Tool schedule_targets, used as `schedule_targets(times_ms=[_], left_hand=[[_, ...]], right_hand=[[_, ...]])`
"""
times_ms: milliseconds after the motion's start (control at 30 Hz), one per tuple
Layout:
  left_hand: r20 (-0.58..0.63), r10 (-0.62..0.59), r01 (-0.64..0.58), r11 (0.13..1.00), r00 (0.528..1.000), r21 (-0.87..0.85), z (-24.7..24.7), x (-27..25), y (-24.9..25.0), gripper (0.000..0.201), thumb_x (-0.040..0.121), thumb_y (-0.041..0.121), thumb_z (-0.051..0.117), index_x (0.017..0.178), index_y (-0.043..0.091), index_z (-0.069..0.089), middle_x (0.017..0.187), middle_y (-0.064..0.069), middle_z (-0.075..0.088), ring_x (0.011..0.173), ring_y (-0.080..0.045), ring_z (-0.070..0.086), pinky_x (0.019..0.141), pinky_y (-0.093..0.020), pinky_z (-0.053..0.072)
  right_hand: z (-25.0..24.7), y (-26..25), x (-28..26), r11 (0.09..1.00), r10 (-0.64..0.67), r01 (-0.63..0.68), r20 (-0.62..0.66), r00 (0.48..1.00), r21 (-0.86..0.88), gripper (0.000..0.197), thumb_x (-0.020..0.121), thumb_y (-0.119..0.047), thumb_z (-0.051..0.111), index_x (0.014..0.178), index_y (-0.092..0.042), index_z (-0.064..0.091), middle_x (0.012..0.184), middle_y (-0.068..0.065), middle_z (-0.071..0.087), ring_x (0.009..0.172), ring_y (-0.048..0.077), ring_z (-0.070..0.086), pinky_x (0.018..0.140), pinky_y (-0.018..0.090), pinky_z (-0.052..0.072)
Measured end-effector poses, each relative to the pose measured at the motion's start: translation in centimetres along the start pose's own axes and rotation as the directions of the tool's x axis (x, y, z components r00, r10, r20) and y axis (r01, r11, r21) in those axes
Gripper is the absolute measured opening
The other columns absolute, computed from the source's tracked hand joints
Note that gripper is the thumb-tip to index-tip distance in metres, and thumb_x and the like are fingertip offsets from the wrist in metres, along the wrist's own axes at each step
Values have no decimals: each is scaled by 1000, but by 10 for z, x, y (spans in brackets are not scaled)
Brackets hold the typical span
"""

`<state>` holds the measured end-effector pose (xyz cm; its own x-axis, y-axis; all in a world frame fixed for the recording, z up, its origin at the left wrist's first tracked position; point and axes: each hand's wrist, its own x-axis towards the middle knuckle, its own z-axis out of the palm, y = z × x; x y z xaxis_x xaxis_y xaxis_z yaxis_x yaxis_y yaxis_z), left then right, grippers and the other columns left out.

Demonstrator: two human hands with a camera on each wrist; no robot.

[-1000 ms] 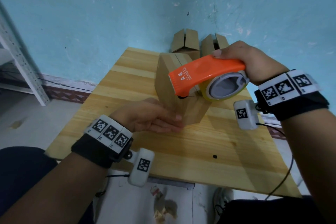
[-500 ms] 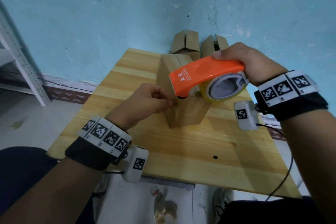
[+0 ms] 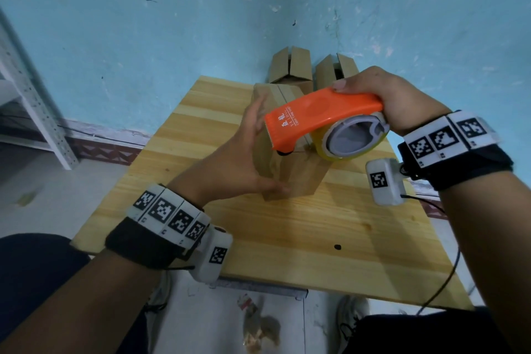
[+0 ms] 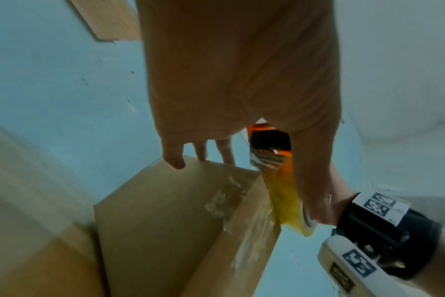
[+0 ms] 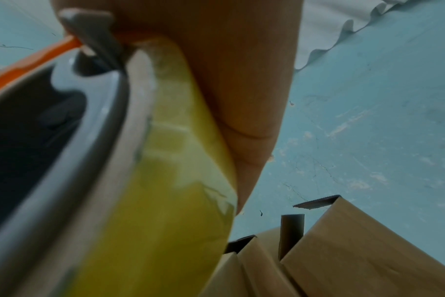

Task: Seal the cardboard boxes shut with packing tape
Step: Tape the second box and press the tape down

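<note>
A closed cardboard box (image 3: 290,178) stands on the wooden table (image 3: 301,238). My left hand (image 3: 244,158) lies against its left side, fingers straight and reaching up toward the top edge, thumb low on the near face. In the left wrist view those fingers (image 4: 174,158) touch the box (image 4: 170,225), which carries crinkled clear tape. My right hand (image 3: 399,100) grips an orange tape dispenser (image 3: 313,121) with a yellowish tape roll (image 3: 356,141), held just over the box top, blade end pointing left. In the right wrist view the tape roll (image 5: 170,180) fills the frame.
Two cardboard boxes with open flaps (image 3: 290,69) (image 3: 336,69) stand against the blue wall at the table's far edge, seen also in the right wrist view as open boxes (image 5: 343,251). A grey metal shelf post (image 3: 34,106) stands at the left. A cable hangs off the table's right side.
My left hand rose from the foot of the box to the dispenser's blade end, then spread flat against the box's left side. The right hand and dispenser hardly moved.
</note>
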<state>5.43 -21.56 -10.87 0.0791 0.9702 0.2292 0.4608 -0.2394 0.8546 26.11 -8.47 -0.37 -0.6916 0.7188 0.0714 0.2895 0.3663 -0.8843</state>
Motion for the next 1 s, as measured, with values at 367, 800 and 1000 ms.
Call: schedule_targets(times_ms=[367,800,1000], left_hand=[[-287,-29,-1,995,958,-104,32,6,10,124,70,16,89,153,26,-2,123,15,59,114,1,58,96,-20,48],[-426,91,-91,996,900,19,43,19,1,77,74,5,83,122,18,24,97,-4,66,87,-6,66,73,-18,53],[-370,169,-92,972,914,216,43,17,5,67,80,27,81,108,44,22,117,2,61,93,-6,64,78,-27,53]], right_hand=[[1,-1,2,999,-13,12,-25,1000,-33,80,56,-58,76,92,12,65,76,21,54,70,33,48,68,36,39],[-4,-6,0,991,-35,34,-4,999,-132,60,79,-46,67,79,13,61,61,14,51,53,22,45,56,25,37],[-22,-2,-9,983,-49,45,-18,999,-179,49,91,-30,63,50,-8,46,43,0,36,39,15,31,48,23,27]])
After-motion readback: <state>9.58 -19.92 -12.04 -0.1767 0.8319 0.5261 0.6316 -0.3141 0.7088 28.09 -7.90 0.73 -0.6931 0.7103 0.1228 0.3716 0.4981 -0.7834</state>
